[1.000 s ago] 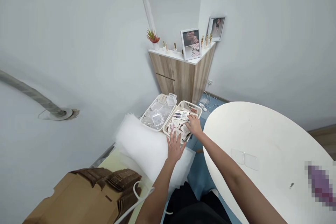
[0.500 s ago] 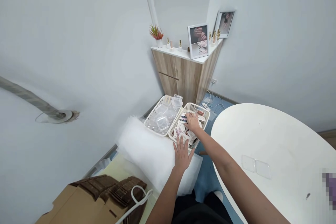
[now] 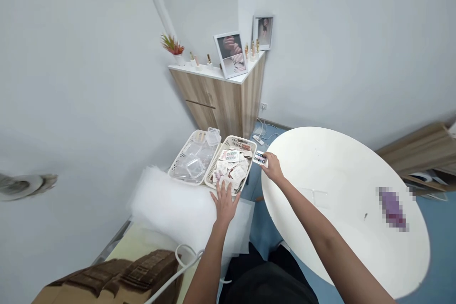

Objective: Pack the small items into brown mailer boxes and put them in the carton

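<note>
My right hand (image 3: 272, 167) is shut on a small white card (image 3: 260, 158) printed with dark round dots, holding it just past the right side of a white plastic basket (image 3: 233, 141). That basket is packed with many small printed cards and packets (image 3: 231, 167). My left hand (image 3: 224, 204) lies with fingers apart at the basket's near edge, touching the packets there. Next to this basket stands a second white basket (image 3: 185, 154) holding transparent plastic boxes (image 3: 194, 168), and another box (image 3: 213, 137) sits on its far rim.
A white oval table (image 3: 331, 161) lies to the right under my right forearm, with a blurred purple object (image 3: 392, 208) on it. White padding (image 3: 171, 204) and a cardboard box (image 3: 107, 280) are at lower left. A wooden cabinet (image 3: 210, 99) stands in the corner.
My right hand has come out of the basket and moved right with the small card in it. My left hand stays near the basket's edge, and the view has swung left.
</note>
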Action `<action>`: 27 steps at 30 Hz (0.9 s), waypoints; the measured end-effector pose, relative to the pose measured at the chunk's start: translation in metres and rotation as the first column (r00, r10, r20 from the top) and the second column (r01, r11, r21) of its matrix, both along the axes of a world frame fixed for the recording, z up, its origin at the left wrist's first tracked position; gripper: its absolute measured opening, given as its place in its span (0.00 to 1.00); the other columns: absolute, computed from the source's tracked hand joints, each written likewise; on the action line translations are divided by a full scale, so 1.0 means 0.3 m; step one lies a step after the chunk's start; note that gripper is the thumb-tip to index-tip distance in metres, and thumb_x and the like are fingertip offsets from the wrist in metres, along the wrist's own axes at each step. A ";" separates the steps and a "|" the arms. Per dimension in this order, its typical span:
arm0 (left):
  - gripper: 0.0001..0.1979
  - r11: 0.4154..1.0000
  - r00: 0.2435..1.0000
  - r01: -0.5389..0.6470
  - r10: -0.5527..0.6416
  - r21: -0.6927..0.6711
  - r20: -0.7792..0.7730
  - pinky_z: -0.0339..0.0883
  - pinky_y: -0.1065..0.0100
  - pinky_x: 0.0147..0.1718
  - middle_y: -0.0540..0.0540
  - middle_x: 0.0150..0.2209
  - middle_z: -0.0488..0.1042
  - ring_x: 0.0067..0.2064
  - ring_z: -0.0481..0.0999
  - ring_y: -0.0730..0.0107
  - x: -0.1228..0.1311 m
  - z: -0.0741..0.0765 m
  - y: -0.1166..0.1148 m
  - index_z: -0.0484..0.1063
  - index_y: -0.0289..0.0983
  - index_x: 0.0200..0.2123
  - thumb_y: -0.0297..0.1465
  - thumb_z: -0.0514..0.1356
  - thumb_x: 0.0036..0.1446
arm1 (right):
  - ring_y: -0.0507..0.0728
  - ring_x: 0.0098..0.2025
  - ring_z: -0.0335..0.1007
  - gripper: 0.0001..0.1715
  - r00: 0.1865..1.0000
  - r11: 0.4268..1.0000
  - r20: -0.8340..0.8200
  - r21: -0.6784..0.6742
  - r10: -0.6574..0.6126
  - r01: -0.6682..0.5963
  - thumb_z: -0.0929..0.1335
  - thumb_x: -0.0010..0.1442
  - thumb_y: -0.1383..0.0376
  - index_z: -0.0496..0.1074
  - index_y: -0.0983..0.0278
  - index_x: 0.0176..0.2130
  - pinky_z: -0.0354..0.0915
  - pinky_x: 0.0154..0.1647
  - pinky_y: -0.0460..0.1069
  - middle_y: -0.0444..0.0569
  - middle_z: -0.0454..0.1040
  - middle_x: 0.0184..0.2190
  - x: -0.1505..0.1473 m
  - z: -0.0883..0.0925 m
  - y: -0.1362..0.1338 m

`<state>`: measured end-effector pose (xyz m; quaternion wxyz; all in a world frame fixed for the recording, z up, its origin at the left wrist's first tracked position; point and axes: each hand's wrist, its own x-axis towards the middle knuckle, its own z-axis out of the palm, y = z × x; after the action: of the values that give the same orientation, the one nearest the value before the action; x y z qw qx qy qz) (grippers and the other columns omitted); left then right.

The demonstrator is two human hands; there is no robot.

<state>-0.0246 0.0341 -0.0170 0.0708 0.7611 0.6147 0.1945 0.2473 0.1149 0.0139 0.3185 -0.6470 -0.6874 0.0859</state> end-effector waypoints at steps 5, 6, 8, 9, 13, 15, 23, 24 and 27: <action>0.26 0.996 0.995 -0.028 0.020 0.080 0.099 0.36 0.34 0.63 0.31 0.69 0.49 0.71 0.38 0.44 0.132 0.052 -0.031 0.58 0.33 0.63 0.38 0.49 0.66 | 0.64 0.52 0.64 0.25 0.991 0.983 0.010 -0.126 -0.136 0.136 0.67 0.51 0.67 0.64 0.62 0.50 0.62 0.52 0.58 0.54 0.71 0.50 0.315 -0.066 -0.261; 0.25 0.996 0.992 0.010 -0.021 0.094 0.122 0.37 0.35 0.64 0.32 0.69 0.48 0.71 0.37 0.46 0.178 0.060 -0.047 0.57 0.33 0.64 0.36 0.48 0.66 | 0.64 0.52 0.65 0.25 0.988 0.975 0.016 -0.157 -0.154 0.154 0.67 0.51 0.68 0.65 0.62 0.50 0.62 0.52 0.58 0.53 0.71 0.50 0.362 -0.078 -0.311; 0.26 0.987 0.978 0.118 -0.135 0.109 0.162 0.40 0.38 0.64 0.34 0.70 0.46 0.71 0.37 0.49 0.280 0.064 -0.085 0.54 0.34 0.65 0.34 0.47 0.66 | 0.64 0.52 0.65 0.26 0.983 0.959 0.035 -0.217 -0.179 0.183 0.67 0.49 0.70 0.65 0.61 0.49 0.62 0.52 0.58 0.52 0.72 0.50 0.435 -0.098 -0.399; 0.26 0.977 0.965 0.183 -0.199 0.106 0.172 0.42 0.39 0.65 0.35 0.70 0.46 0.71 0.38 0.50 0.332 0.057 -0.106 0.52 0.35 0.66 0.32 0.47 0.66 | 0.63 0.52 0.65 0.26 0.982 0.950 0.047 -0.247 -0.185 0.191 0.67 0.49 0.71 0.65 0.61 0.49 0.62 0.52 0.58 0.51 0.72 0.49 0.463 -0.107 -0.438; 0.28 0.900 0.893 0.435 -0.429 -0.013 0.136 0.49 0.43 0.64 0.37 0.69 0.50 0.71 0.42 0.54 0.500 -0.018 -0.188 0.49 0.36 0.67 0.30 0.46 0.64 | 0.61 0.53 0.66 0.27 0.982 0.922 0.082 -0.340 -0.168 0.186 0.66 0.47 0.74 0.66 0.61 0.48 0.62 0.52 0.55 0.51 0.73 0.49 0.531 -0.132 -0.551; 0.29 0.848 0.856 0.517 -0.509 -0.118 0.095 0.51 0.45 0.64 0.37 0.69 0.51 0.71 0.44 0.55 0.556 -0.067 -0.218 0.49 0.36 0.67 0.31 0.47 0.63 | 0.60 0.53 0.66 0.27 0.985 0.909 0.089 -0.378 -0.151 0.174 0.66 0.47 0.75 0.67 0.61 0.48 0.62 0.52 0.55 0.50 0.73 0.50 0.553 -0.143 -0.585; 0.32 0.713 0.778 0.564 -0.627 -0.417 -0.019 0.51 0.51 0.64 0.36 0.69 0.51 0.70 0.47 0.54 0.700 -0.176 -0.252 0.50 0.34 0.67 0.38 0.50 0.62 | 0.63 0.58 0.63 0.33 0.997 0.889 0.061 -0.451 -0.055 0.077 0.67 0.46 0.75 0.67 0.64 0.54 0.60 0.56 0.56 0.53 0.72 0.53 0.591 -0.218 -0.616; 0.32 0.704 0.775 0.561 -0.631 -0.435 -0.021 0.50 0.51 0.64 0.37 0.69 0.51 0.70 0.47 0.54 0.718 -0.178 -0.249 0.50 0.35 0.67 0.38 0.50 0.62 | 0.63 0.60 0.61 0.35 0.997 0.891 0.059 -0.448 -0.055 0.076 0.68 0.47 0.74 0.66 0.63 0.55 0.59 0.58 0.57 0.53 0.71 0.55 0.593 -0.226 -0.618; 0.33 0.685 0.769 0.559 -0.639 -0.467 -0.016 0.50 0.51 0.64 0.38 0.69 0.49 0.70 0.46 0.55 0.772 -0.173 -0.238 0.49 0.35 0.68 0.37 0.50 0.60 | 0.65 0.64 0.56 0.36 0.988 0.900 0.078 -0.407 -0.136 0.157 0.68 0.50 0.69 0.63 0.63 0.59 0.56 0.61 0.60 0.55 0.66 0.60 0.610 -0.246 -0.642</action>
<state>0.2069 -0.0373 -0.0690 0.2437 0.8984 0.3618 -0.0506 0.4304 -0.0776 -0.0598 0.1641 -0.7512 -0.6108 0.1889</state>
